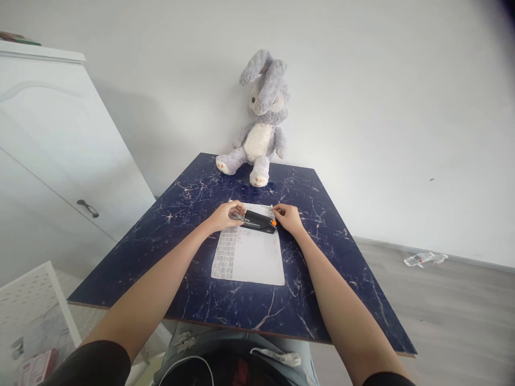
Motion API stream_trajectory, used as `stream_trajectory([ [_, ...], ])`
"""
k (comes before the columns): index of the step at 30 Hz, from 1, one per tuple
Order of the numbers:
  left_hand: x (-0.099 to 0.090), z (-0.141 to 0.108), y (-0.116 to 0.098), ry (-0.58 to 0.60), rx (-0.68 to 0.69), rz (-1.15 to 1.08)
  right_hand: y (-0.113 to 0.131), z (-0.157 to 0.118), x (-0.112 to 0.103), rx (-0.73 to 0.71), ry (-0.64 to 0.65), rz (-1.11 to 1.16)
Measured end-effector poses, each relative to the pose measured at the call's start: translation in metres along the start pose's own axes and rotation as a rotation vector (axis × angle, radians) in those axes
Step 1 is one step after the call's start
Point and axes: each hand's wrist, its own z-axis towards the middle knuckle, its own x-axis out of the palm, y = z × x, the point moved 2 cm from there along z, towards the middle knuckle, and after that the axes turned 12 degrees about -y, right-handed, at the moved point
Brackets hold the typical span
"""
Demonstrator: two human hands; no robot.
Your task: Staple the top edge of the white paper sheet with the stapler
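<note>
A black stapler (259, 221) with an orange end piece lies across the upper part of a white sheet of paper (257, 260). The fingers of my left hand (226, 215) are closed around the stapler's left end, where a strip of bare metal shows. Just past the orange end, my right hand (288, 217) has thumb and forefinger pinched at the paper's upper right corner, which looks slightly curled there. Printed patterns run down the paper's left side, and some faint writing shows near the stapler.
The dark blue marbled table (317, 300) carries a grey plush rabbit (260, 134) at its far edge, against the wall. To the left stands a white cabinet (52, 150). A clear plastic item (424, 260) lies on the floor at right.
</note>
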Motion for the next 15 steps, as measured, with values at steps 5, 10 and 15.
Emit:
stream_trajectory([
  [5, -0.0008, 0.0007, -0.0004, -0.003, 0.021, 0.009, -0.0006, 0.0001, 0.0005, 0.004, 0.006, -0.004],
  [10, -0.0014, 0.0017, 0.0056, -0.024, 0.013, -0.016, -0.0013, 0.0005, 0.0015, -0.003, 0.004, -0.004],
  [15, -0.0009, 0.0025, 0.0068, -0.068, 0.004, -0.011, -0.0014, 0.0004, 0.0013, -0.002, 0.010, -0.009],
])
